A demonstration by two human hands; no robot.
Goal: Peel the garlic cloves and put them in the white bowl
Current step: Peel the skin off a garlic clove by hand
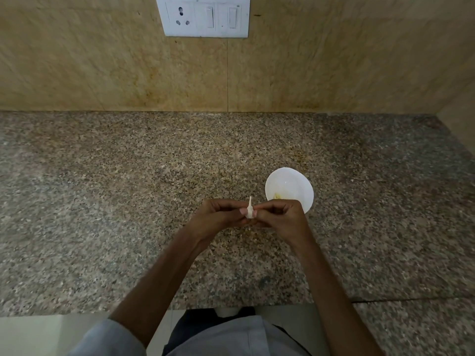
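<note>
Garlic clove (249,211) held above counter (128,201), between both hands, just left of white bowl (289,188); pale pointed tip sticks up. Left hand (218,214) curls round clove, thumb pressing its side; right hand (279,217) pinches other side, fingers curled tight. Bowl holds something small and yellowish, likely peeled clove. Clove likely light, firm, small; skin looks papery, thin, prone to tearing in bits; peeled flesh may turn slippery. Best hold probably at fat base, peeling from pointed tip.

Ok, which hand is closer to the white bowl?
The right hand: it overlaps the white bowl in view, while the left hand lies beyond the garlic clove.
</note>
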